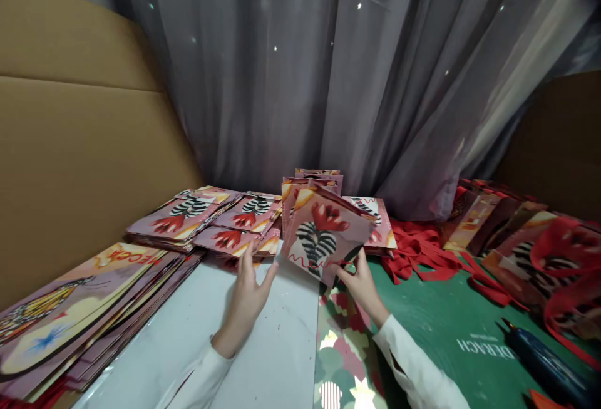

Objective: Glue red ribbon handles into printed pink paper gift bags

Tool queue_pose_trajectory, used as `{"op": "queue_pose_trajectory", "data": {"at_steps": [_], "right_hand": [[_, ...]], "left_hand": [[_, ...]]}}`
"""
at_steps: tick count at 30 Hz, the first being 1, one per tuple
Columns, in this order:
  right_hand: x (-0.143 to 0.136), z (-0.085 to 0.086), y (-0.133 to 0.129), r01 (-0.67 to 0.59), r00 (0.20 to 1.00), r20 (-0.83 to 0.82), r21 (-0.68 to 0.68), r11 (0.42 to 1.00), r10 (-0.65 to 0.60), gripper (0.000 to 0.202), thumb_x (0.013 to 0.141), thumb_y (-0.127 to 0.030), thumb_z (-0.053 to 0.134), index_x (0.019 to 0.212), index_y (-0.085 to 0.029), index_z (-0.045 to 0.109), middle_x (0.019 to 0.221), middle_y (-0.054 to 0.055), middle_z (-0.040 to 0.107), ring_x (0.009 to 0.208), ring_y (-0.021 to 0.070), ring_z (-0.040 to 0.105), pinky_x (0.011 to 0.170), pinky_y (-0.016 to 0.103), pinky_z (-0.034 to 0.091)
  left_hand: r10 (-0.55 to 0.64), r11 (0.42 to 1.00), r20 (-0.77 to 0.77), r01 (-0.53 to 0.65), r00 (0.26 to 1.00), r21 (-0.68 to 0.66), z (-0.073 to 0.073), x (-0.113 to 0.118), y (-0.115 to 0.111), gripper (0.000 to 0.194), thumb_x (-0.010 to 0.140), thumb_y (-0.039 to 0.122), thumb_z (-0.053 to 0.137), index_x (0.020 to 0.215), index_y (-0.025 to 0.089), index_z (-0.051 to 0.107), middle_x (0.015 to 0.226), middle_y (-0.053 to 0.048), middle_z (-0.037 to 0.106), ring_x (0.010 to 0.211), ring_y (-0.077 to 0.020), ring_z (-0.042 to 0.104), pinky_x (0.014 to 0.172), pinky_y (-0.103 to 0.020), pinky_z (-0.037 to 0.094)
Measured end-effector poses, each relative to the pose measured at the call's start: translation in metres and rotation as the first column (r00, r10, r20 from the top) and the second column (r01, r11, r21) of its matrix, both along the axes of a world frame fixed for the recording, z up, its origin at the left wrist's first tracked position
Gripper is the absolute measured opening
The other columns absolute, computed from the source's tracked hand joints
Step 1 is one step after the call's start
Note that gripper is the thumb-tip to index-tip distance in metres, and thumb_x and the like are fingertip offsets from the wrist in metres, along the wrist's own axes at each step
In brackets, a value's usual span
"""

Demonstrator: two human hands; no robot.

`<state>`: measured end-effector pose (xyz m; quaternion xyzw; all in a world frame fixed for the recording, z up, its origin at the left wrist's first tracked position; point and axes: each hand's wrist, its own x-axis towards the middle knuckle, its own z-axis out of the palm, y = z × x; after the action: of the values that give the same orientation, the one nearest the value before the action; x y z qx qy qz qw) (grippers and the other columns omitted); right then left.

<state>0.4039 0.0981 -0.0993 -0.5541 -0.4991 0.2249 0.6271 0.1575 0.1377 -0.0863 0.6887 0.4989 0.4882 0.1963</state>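
My right hand (pixel 359 287) pinches the lower corner of a pink printed paper bag (pixel 319 233), which shows red flowers and black-and-white striped shapes. The bag is tilted and raised in front of several standing bags (pixel 293 193). Over the white board (pixel 282 309), my left hand (pixel 248 290) has its thumb and fingers apart, with nothing in it. Close beyond its fingertips lies a stack of flat folded bags (pixel 248 215). Another similar stack (pixel 183 215) is farther left.
Larger butterfly-print bags (pixel 70 315) are stacked at left beside a cardboard panel (pixel 79 133). On the right, red ribbons (pixel 422 252), ribboned bags (pixel 554 258) and a dark blue tool with a pointed tip (pixel 544 359) lie on a green surface (pixel 436 315). A grey curtain (pixel 282 96) hangs behind.
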Motion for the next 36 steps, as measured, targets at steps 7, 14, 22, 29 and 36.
{"op": "queue_pose_trajectory", "data": {"at_steps": [7, 14, 22, 29, 36], "right_hand": [[0.004, -0.019, 0.054, 0.061, 0.975, 0.213, -0.007, 0.998, -0.058, 0.054, 0.068, -0.032, 0.064, 0.119, -0.02, 0.051, 0.112, 0.01, 0.062, 0.104, 0.0267, 0.06, 0.093, 0.043, 0.047], [-0.01, -0.027, 0.078, 0.251, 0.906, 0.347, 0.019, 0.968, -0.242, 0.041, 0.075, -0.033, 0.059, 0.113, -0.019, 0.052, 0.109, 0.014, 0.056, 0.107, 0.0313, 0.055, 0.095, 0.046, 0.043], [-0.011, -0.027, 0.087, 0.334, 0.81, 0.504, 0.025, 0.942, -0.3, 0.016, 0.08, -0.036, 0.055, 0.086, -0.023, 0.049, 0.081, 0.005, 0.059, 0.074, 0.0241, 0.058, 0.068, 0.035, 0.047], [-0.006, -0.008, 0.078, 0.313, 0.686, 0.67, 0.081, 0.946, -0.284, 0.014, 0.084, -0.026, 0.046, 0.093, -0.02, 0.055, 0.082, 0.005, 0.061, 0.074, 0.0214, 0.058, 0.068, 0.032, 0.047], [0.058, 0.001, 0.027, 0.255, 0.384, 0.901, 0.104, 0.961, -0.199, 0.018, 0.075, -0.014, 0.054, 0.085, -0.017, 0.067, 0.127, 0.019, 0.058, 0.121, 0.0343, 0.048, 0.105, 0.049, 0.031]], "left_hand": [[0.339, 0.941, -0.552, -0.285, 0.762, 0.184, 0.002, -0.039, 0.03, 0.064, 0.085, 0.026, 0.047, 0.144, 0.007, 0.032, 0.151, -0.023, 0.035, 0.143, -0.0336, 0.025, 0.115, -0.056, 0.019], [0.301, 0.948, -0.697, -0.283, 0.651, 0.145, -0.005, -0.065, 0.047, 0.051, 0.082, 0.016, 0.045, 0.132, 0.012, 0.052, 0.14, -0.02, 0.051, 0.131, -0.0306, 0.045, 0.112, -0.057, 0.02], [0.296, 0.955, -0.724, -0.185, 0.623, 0.231, 0.018, -0.069, 0.037, 0.032, 0.086, 0.022, 0.044, 0.102, 0.023, 0.072, 0.109, -0.008, 0.07, 0.101, -0.0254, 0.061, 0.111, -0.053, 0.016], [0.339, 0.938, -0.715, -0.158, 0.612, 0.309, 0.026, -0.068, 0.033, 0.033, 0.087, 0.024, 0.044, 0.104, 0.021, 0.072, 0.101, -0.009, 0.071, 0.094, -0.0265, 0.061, 0.106, -0.051, 0.022], [0.338, 0.937, -0.717, -0.142, 0.61, 0.32, 0.017, -0.066, 0.038, 0.033, 0.086, 0.023, 0.044, 0.103, 0.019, 0.072, 0.101, -0.01, 0.071, 0.093, -0.0274, 0.061, 0.103, -0.05, 0.024]]}}
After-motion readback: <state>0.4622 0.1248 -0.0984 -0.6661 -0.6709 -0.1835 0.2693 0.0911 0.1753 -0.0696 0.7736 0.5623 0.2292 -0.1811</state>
